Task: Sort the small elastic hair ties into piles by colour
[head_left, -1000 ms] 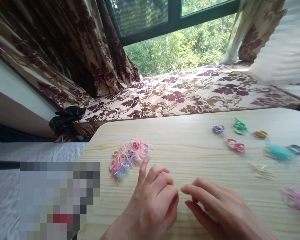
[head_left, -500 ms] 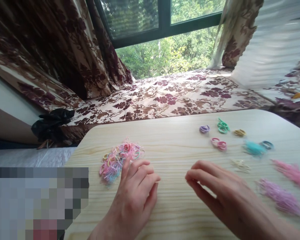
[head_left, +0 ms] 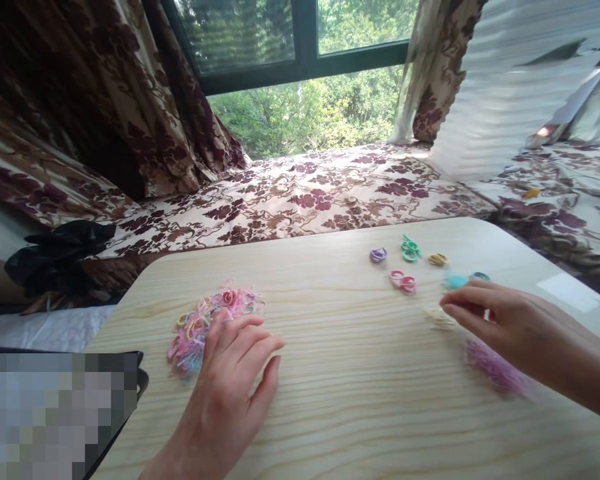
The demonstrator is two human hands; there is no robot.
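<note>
A mixed pile of small elastic hair ties [head_left: 230, 297], mostly pink, lies on the left of the table. Just beside its near side hovers my left hand [head_left: 233, 387], fingers loosely spread and holding nothing that shows. My right hand [head_left: 520, 327] is over the right side, its thumb and fingertips pinched together; whether something small is between them I cannot make out. Under and around it lie cream bands [head_left: 437, 320], a purple bunch [head_left: 497, 370] and turquoise bands [head_left: 455, 282]. My right hand and forearm hide whatever lies beneath them.
Farther back on the wooden table [head_left: 330, 413] are small groups of purple ties [head_left: 379, 255], green ties [head_left: 411, 250], mustard ties [head_left: 438, 260] and pink ties [head_left: 403, 281]. A blurred-out screen-like object [head_left: 45, 420] stands at the lower left. Beyond the table is a floral-covered sill [head_left: 310, 193].
My right hand has moved right, from the table's middle to above the sorted bands, now covering the pink bunch. My left hand stays by the pile. The view has shifted right.
</note>
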